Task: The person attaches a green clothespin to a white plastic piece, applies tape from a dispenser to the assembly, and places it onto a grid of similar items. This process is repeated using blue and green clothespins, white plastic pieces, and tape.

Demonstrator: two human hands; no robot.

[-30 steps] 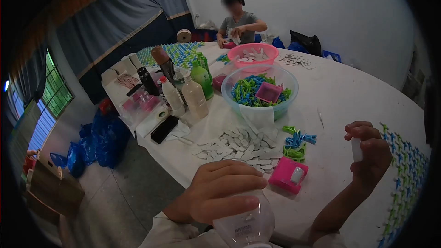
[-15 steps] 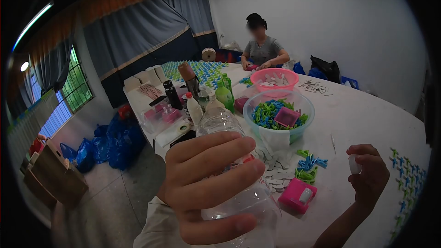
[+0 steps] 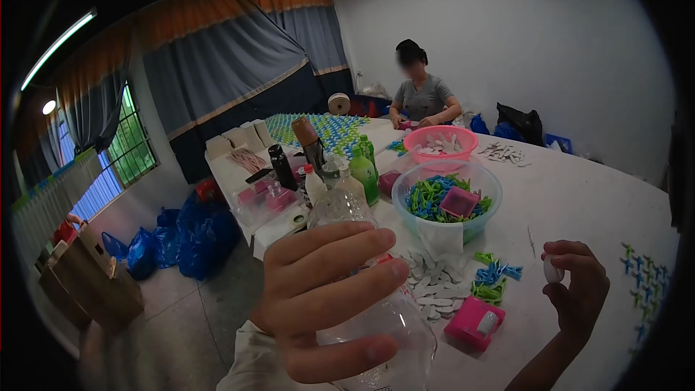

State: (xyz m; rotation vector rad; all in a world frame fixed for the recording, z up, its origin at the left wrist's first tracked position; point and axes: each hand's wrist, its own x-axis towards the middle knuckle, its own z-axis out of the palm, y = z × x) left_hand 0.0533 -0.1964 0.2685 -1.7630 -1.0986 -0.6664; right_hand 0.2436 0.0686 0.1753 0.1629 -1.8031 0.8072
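My left hand [image 3: 329, 293] is wrapped round a large clear plastic bottle [image 3: 405, 322], held tilted close to the camera; what lies inside is hard to make out. My right hand [image 3: 583, 286] pinches a small white bottle cap [image 3: 553, 269] between thumb and fingers, apart from the bottle and above the table. Between the hands on the table lies a pink block-shaped fixture [image 3: 467, 318] with a white piece on top. Beside it are loose green and blue clips [image 3: 494, 272] and a heap of flat white pieces [image 3: 434, 282].
A clear basin [image 3: 413, 221] holds blue and green clips and a pink box. Behind it stands a pink basin [image 3: 416, 152] of white pieces. Bottles, among them a green bottle [image 3: 363, 174], crowd the left edge. A co-worker [image 3: 426, 98] sits at the far side. Clip rows [image 3: 637, 282] line the right.
The camera view has shifted, so the table and room sit lower and slightly right. My left hand keeps its hold on the bottle, and my right hand still pinches the cap.
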